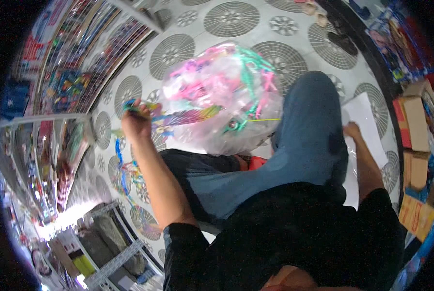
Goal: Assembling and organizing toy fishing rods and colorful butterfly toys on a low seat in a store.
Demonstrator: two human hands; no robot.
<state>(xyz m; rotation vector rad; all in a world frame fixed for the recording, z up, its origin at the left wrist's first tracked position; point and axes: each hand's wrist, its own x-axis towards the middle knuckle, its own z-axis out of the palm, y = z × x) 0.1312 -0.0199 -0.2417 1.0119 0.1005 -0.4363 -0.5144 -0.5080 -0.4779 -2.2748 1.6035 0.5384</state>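
Head view: clear bag (221, 97) holds colourful toys (197, 80); left hand (135, 121) grips some.

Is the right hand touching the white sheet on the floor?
Touching. In the head view, the right hand rests with its fingers on the white sheet beside the knee; no gap shows between them.

- The tiled floor (178, 22), pale with dark round fan-like patterns, carries everything here.
- A big clear plastic bag (217, 97), stuffed with pink, green and other bright small items, rests on it in the middle.
- A white sheet (369, 121) lies flat on the floor at the right.
- Brown cardboard boxes (415, 131) stand further right, along the floor's edge.
- Sandals (318, 14) lie at the far side.
- Bright multicoloured items (129, 179) lie on the tiles at the left.
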